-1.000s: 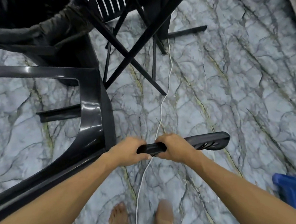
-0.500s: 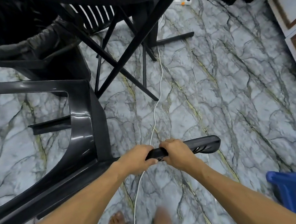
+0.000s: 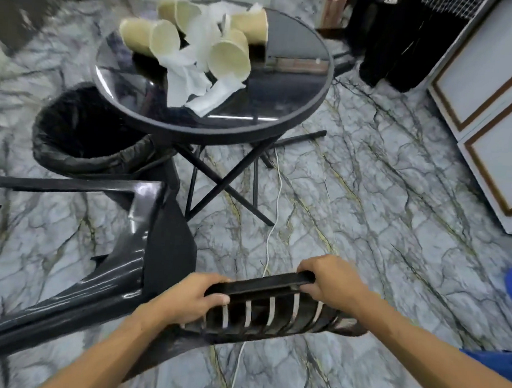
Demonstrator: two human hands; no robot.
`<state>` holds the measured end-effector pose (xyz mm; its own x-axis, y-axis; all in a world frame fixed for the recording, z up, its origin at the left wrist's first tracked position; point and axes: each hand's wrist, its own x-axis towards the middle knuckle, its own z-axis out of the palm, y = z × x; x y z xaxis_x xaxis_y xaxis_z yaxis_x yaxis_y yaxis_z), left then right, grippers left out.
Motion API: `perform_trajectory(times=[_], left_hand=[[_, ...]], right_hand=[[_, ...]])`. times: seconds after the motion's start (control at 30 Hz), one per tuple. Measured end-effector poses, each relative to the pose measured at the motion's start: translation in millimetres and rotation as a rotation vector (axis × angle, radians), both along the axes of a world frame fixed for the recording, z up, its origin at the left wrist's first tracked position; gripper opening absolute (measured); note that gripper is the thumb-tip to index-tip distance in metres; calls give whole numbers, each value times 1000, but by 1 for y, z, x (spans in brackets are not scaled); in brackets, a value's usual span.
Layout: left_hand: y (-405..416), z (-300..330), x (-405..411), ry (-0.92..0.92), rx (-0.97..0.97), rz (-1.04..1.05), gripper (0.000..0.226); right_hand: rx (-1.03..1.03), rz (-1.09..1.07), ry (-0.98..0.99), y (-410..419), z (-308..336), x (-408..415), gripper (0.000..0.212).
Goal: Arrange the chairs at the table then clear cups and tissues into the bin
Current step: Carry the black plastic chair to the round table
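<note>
Both hands hold the top bar of the black plastic chair (image 3: 259, 311) near the person: left hand (image 3: 191, 298), right hand (image 3: 330, 281). Far off, paper cups (image 3: 228, 58) and tissues (image 3: 193, 79) lie on the round surface (image 3: 284, 105). The bin (image 3: 81, 132) stands at its left.

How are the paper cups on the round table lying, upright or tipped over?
Tipped over. The paper cups lie on their sides, open mouths facing the camera, among crumpled tissues on the round table.
</note>
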<state>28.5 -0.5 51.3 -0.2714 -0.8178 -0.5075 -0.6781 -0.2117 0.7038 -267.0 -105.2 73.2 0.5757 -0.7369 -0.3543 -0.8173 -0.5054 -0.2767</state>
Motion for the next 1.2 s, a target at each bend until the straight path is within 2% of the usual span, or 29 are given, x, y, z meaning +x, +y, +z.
perform_trajectory(times=[0.13, 0.27, 0.4, 0.53, 0.67, 0.8, 0.97, 1.03, 1.1, 1.2], left_hand=[[20, 56, 29, -55, -11, 42, 45], [37, 99, 56, -131, -38, 37, 45], [47, 139, 76, -146, -141, 40, 59], [56, 189, 84, -47, -213, 46, 43], [97, 225, 120, 63, -263, 208, 22], [151, 245, 162, 133, -267, 332, 20], [204, 262, 198, 83, -261, 385, 32], [218, 272, 206, 15, -265, 356, 36], [229, 284, 211, -38, -290, 338, 41], [241, 305, 213, -79, -381, 383, 34]], right_hand=[[56, 56, -3, 15, 55, 20, 21], [61, 126, -11, 30, 109, 60, 30], [0, 187, -6, 41, 162, 112, 34], [-122, 293, 16, 62, 218, 174, 38], [-164, 339, -53, 85, 265, 228, 35], [-27, 281, -284, 110, 295, 259, 26], [18, 308, -412, 139, 321, 285, 21], [-25, 338, -429, 151, 331, 300, 27], [-68, 379, -435, 165, 337, 318, 21], [-104, 452, -421, 189, 342, 341, 19]])
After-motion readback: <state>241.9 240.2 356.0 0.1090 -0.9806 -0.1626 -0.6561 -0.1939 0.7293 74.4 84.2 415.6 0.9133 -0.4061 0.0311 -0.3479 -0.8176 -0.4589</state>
